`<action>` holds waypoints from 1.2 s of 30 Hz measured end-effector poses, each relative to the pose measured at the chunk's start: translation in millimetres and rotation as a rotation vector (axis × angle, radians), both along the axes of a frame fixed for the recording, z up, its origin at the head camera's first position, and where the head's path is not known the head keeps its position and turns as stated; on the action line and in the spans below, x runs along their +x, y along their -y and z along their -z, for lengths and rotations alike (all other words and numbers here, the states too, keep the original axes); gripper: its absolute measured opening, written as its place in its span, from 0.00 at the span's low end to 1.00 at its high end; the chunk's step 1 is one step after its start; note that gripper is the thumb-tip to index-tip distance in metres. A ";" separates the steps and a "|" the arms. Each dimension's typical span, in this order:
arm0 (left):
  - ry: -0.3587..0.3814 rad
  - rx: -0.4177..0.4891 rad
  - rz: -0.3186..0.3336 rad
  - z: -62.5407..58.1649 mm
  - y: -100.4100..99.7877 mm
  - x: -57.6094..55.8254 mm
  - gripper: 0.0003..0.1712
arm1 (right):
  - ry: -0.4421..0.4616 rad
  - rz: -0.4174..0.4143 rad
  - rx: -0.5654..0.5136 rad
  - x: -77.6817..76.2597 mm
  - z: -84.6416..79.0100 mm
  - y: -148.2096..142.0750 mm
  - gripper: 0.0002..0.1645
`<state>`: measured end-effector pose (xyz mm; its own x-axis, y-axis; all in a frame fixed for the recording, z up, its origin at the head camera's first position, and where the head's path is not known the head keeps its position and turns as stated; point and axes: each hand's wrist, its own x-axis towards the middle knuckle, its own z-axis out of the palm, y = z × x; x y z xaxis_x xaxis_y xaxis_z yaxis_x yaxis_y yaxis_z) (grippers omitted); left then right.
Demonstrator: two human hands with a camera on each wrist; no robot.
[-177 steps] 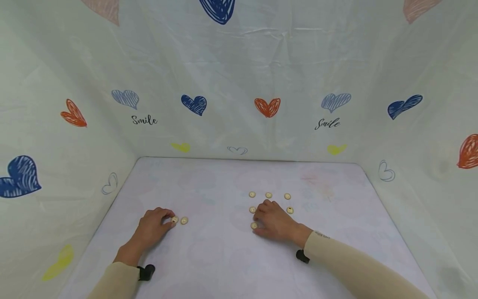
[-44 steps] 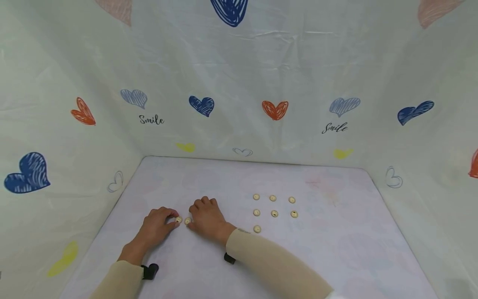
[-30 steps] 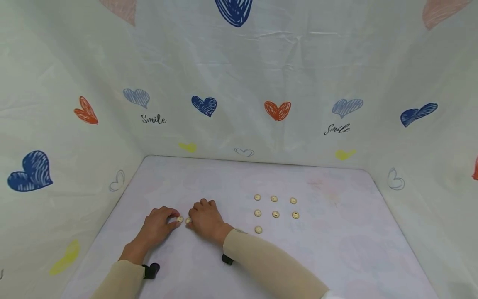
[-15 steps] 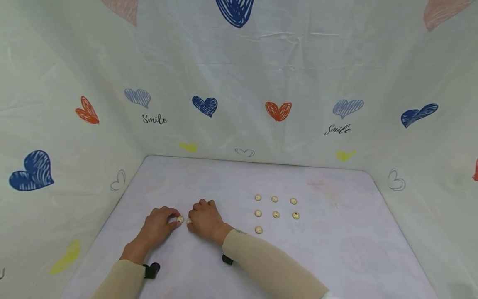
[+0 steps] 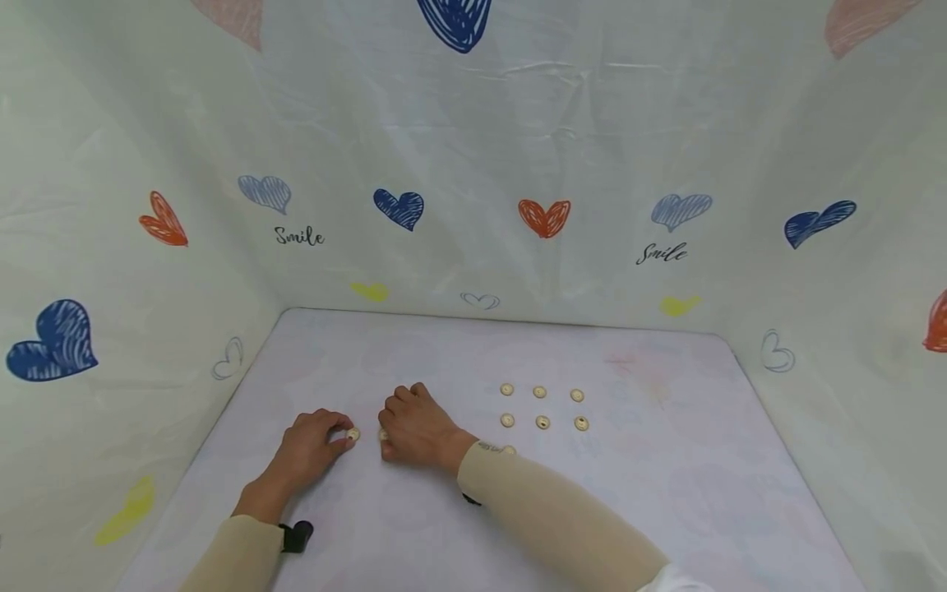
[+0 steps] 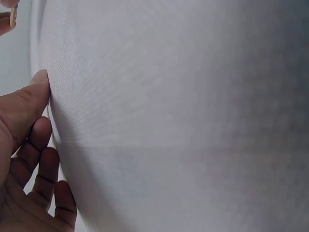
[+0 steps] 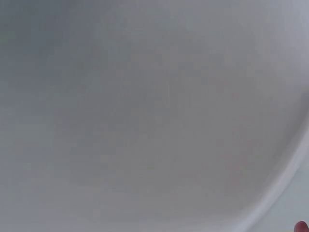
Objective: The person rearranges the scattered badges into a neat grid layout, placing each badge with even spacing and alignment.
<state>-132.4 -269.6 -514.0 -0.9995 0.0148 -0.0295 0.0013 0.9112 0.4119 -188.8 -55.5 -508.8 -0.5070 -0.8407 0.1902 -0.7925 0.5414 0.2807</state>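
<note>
In the head view my left hand (image 5: 307, 448) rests on the table at the left, thumb and index finger pinching a small pale wooden disc (image 5: 353, 434) that has a dark mark on it. My right hand (image 5: 418, 427) is just to its right, fingers curled and back upward, gripping a second disc (image 5: 383, 435) that is mostly hidden by the fingers. The left wrist view shows a disc (image 6: 13, 17) on edge between fingertips at the top left corner, above the thumb of my left hand (image 6: 24, 130). Only a fingertip of my right hand (image 7: 301, 226) shows in the right wrist view.
Several like discs lie right of centre: a back row with a middle disc (image 5: 539, 392), a second row with a dark-marked disc (image 5: 543, 422), and a front disc (image 5: 509, 450) partly covered by my right sleeve. A heart-printed white curtain (image 5: 473, 131) encloses the white table (image 5: 666, 493).
My right hand has gone from the disc rows to beside my left hand, where it took the second disc. In the last half second it shifted slightly right with it; my left hand stayed.
</note>
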 end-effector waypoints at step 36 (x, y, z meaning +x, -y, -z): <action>-0.026 0.014 0.025 -2.7 -3.0 3.9 0.13 | 0.043 0.017 -0.130 -14.4 -17.1 -123.2 0.13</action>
<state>-128.5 -266.6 -511.3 -0.9992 0.0404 -0.0031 0.0352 0.9048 0.4243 -203.2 67.7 -491.7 -0.5307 -0.8017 0.2749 -0.7929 0.5843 0.1732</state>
